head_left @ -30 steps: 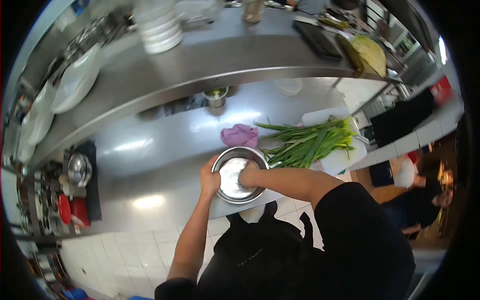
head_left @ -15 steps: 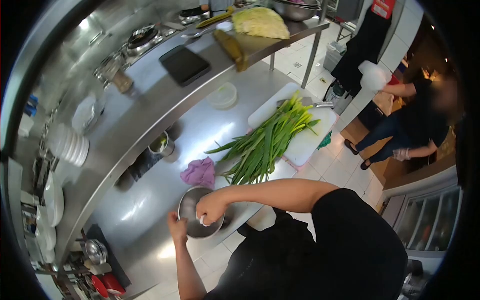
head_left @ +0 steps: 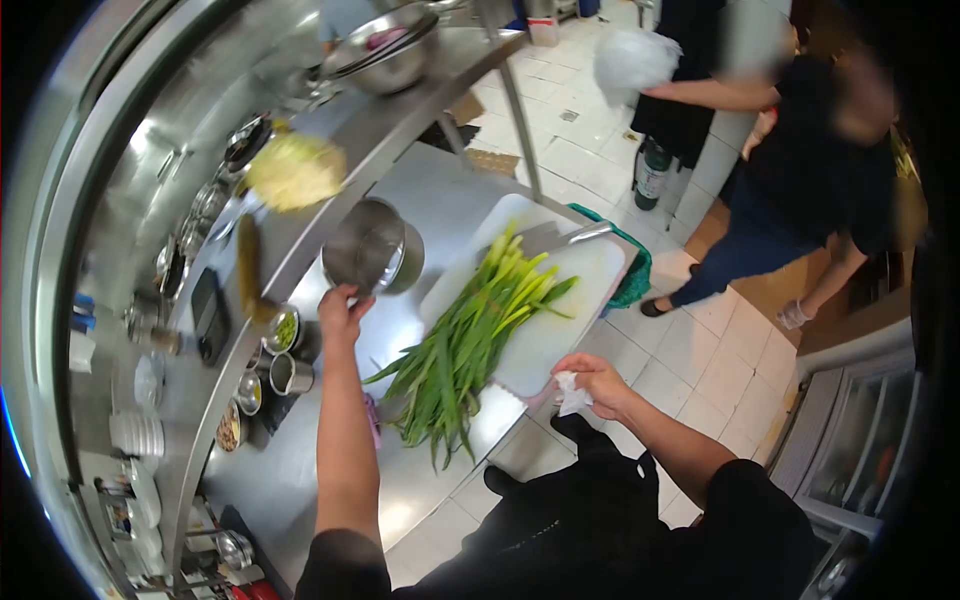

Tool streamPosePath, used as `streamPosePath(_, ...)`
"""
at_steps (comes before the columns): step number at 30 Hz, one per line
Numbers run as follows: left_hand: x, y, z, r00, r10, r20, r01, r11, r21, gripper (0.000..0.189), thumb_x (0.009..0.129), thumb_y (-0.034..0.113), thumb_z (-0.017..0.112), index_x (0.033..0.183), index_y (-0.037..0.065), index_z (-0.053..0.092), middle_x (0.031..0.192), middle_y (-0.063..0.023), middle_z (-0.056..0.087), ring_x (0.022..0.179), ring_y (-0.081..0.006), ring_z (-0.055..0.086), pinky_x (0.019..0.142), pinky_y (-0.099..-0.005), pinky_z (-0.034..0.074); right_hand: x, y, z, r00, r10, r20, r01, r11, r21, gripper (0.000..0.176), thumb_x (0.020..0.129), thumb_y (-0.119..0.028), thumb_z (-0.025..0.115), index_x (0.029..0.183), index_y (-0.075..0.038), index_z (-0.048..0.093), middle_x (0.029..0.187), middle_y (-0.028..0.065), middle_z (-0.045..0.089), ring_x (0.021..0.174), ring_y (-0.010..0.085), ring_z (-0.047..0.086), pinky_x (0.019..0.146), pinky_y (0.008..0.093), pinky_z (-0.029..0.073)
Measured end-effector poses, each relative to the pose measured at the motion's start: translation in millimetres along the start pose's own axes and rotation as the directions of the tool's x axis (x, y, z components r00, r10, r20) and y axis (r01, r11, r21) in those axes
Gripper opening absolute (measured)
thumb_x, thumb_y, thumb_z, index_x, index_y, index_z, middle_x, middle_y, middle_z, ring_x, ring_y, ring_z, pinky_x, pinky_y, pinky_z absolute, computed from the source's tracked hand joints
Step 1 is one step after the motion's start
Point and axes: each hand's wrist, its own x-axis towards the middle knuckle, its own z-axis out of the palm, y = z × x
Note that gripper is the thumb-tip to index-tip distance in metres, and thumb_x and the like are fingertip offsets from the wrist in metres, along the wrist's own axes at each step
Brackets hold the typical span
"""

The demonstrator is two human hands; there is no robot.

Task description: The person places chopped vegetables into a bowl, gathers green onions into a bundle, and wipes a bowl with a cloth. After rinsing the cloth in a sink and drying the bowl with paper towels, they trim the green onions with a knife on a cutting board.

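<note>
With its fingers closed on the near rim, my left hand [head_left: 345, 308] grips a tilted steel pot [head_left: 408, 256] at the far side of the worktop. My right hand [head_left: 597, 383] is closed around a crumpled white paper towel [head_left: 573, 396], held off the table edge near my body. Between the two hands lies a heap of long green onions [head_left: 455, 355], partly on a white cutting board [head_left: 600, 265]. A cleaver [head_left: 560, 238] rests on the board behind them. Part of a purple cloth [head_left: 373, 420] shows beside my left forearm.
A raised steel shelf [head_left: 290, 235] bears a cut cabbage [head_left: 297, 172], a dark scale-like slab [head_left: 209, 315] and stacked steel bowls [head_left: 395, 65]. Small containers with chopped greens [head_left: 285, 330] stand under its edge. At the right is another person [head_left: 800, 180] holding a white bag [head_left: 635, 65].
The pot has moved away from me to the far side of the worktop, held by my left hand. My right hand has come out of it and swung right with the paper towel.
</note>
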Motion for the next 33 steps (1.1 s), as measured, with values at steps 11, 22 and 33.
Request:
streamPosePath(11, 15.4, -92.4, 138.9, 0.906, 0.162, -0.391, 0.015, 0.911, 0.413, 0.019, 0.082, 0.008, 0.065, 0.097, 0.0, 0.056, 0.092, -0.0101, 0.054, 0.076, -0.021, 0.052, 0.065, -0.0326, 0.051, -45.0, -26.4, -130.1, 0.961, -0.24, -0.137, 0.275, 0.882, 0.383, 0.017, 0.089, -0.005, 0.05, 0.074, -0.001, 0.057, 0.065, 0.0082, 0.054, 0.058, 0.0176, 0.052, 0.056, 0.0299, 0.043)
streamPosePath(22, -207.1, -69.8, 365.7, 0.826, -0.07, 0.559, 0.399, 0.774, -0.492, 0.052, 0.101, 0.05, 0.039, 0.135, 0.011, 0.045, 0.124, -0.0081, 0.058, 0.114, -0.0214, 0.055, 0.092, -0.0334, 0.047, 102.2, -152.4, 3.4, 0.495, -0.81, 0.314, 0.76, 0.229, -0.608, 0.029, 0.099, -0.015, 0.045, 0.121, -0.001, 0.055, 0.114, 0.0116, 0.056, 0.108, 0.0215, 0.053, 0.095, 0.0321, 0.041)
streamPosePath(33, -189.1, -63.9, 386.5, 0.909, -0.068, 0.412, 0.287, 0.818, -0.498, 0.07, 0.099, 0.06, 0.034, 0.15, 0.012, 0.029, 0.153, -0.006, 0.032, 0.14, -0.0179, 0.03, 0.113, -0.0365, 0.026, 97.8, -166.1, 37.2, 0.566, -0.813, 0.14, 0.459, 0.169, -0.872, 0.065, 0.104, -0.043, 0.021, 0.151, 0.002, 0.015, 0.158, 0.0196, 0.015, 0.148, 0.0339, 0.006, 0.118, 0.044, 0.003)
